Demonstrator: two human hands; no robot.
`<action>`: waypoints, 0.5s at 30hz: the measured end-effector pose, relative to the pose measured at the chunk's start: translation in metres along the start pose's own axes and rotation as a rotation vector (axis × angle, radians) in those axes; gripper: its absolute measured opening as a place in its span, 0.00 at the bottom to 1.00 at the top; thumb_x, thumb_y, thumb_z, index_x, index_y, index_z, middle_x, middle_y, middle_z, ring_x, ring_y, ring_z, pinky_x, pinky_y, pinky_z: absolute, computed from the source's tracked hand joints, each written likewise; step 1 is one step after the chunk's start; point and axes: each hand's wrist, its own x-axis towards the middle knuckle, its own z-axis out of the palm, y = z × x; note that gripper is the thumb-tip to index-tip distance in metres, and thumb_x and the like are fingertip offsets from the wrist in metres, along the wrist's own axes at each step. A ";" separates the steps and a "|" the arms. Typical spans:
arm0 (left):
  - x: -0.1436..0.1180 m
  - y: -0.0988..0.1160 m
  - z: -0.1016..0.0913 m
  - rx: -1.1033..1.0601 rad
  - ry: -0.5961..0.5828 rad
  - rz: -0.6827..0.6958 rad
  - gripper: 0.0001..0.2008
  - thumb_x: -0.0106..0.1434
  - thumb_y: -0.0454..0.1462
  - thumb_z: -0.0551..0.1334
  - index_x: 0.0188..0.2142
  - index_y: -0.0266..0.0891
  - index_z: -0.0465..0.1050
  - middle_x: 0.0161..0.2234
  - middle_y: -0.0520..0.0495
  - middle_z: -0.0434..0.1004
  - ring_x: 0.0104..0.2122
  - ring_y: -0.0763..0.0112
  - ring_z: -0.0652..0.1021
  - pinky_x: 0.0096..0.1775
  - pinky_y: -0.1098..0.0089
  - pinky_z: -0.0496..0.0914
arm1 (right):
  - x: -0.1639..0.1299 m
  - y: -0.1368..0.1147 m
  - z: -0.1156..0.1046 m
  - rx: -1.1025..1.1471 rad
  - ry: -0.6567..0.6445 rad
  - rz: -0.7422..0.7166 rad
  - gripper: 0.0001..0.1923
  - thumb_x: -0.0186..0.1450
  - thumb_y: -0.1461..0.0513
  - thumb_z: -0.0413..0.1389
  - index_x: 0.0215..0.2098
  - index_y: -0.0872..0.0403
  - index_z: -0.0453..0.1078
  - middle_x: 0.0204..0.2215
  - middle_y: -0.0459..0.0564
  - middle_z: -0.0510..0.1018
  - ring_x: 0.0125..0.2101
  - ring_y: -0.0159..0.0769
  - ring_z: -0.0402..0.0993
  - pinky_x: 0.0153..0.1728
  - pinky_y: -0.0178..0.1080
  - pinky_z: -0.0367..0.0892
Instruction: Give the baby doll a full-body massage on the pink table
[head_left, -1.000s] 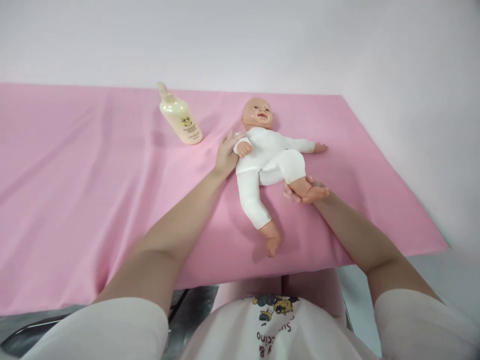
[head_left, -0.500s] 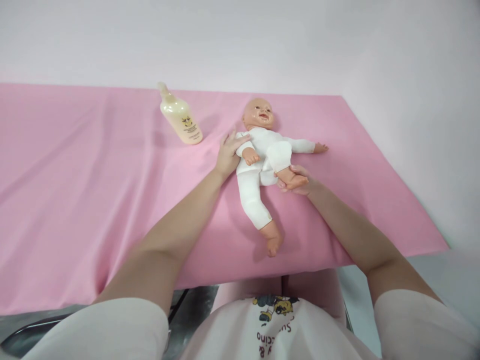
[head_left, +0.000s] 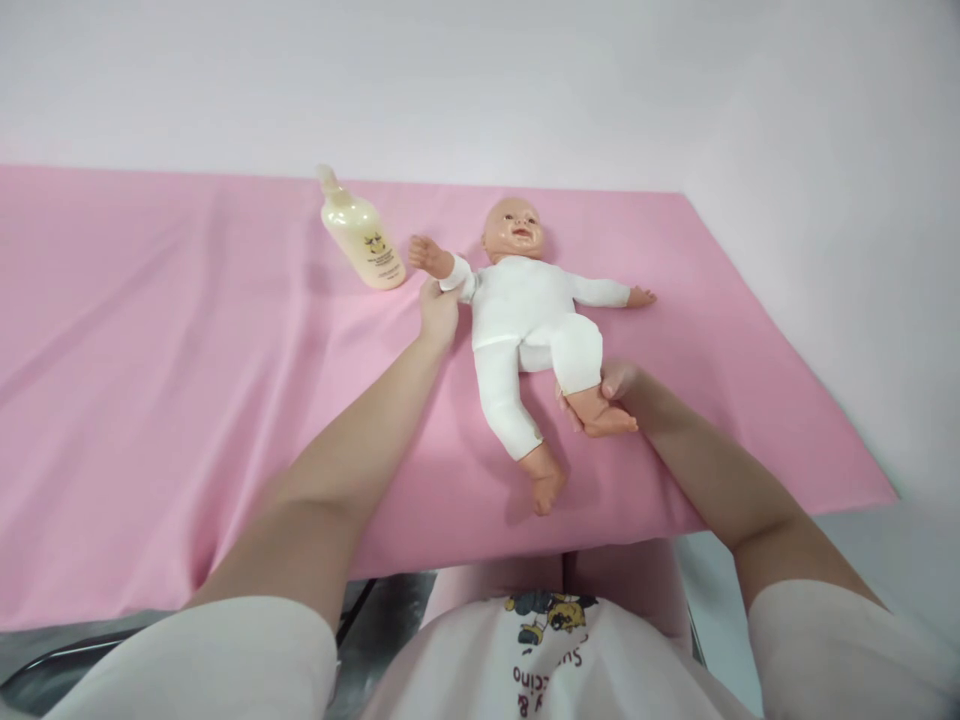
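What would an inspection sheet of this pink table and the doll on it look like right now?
Surface: pink cloth with soft folds, spread over the table.
Job's things: doll in white, on its back, one arm stretched up and out towards the bottle.
Clutter: cream bottle lying beside the doll.
Hands: left hand grips the doll's raised arm; right hand holds the doll's bent leg at the foot.
Cables: one dark cable below the table edge.
Surroundings: plain pale wall behind.

Cream bottle (head_left: 363, 243) lying on pink cloth (head_left: 150, 350)
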 end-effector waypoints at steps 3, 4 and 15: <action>0.003 -0.005 0.000 -0.089 0.079 -0.079 0.12 0.50 0.37 0.71 0.36 0.43 0.76 0.40 0.50 0.83 0.45 0.62 0.81 0.53 0.62 0.74 | 0.003 -0.006 0.000 -0.124 -0.001 0.198 0.24 0.60 0.58 0.68 0.52 0.58 0.74 0.43 0.56 0.84 0.46 0.43 0.82 0.46 0.41 0.75; 0.004 -0.007 0.000 -0.100 0.097 -0.110 0.12 0.50 0.37 0.71 0.35 0.43 0.76 0.39 0.49 0.83 0.45 0.62 0.81 0.52 0.62 0.75 | 0.003 -0.008 -0.001 -0.160 0.013 0.243 0.23 0.61 0.60 0.68 0.53 0.57 0.74 0.44 0.55 0.84 0.47 0.42 0.81 0.48 0.41 0.74; 0.007 -0.018 -0.004 0.028 0.075 -0.081 0.16 0.52 0.43 0.71 0.40 0.43 0.74 0.45 0.44 0.82 0.49 0.59 0.80 0.56 0.58 0.72 | 0.007 -0.010 -0.003 -0.186 -0.082 0.189 0.28 0.60 0.61 0.69 0.57 0.57 0.72 0.48 0.57 0.83 0.49 0.40 0.81 0.52 0.40 0.72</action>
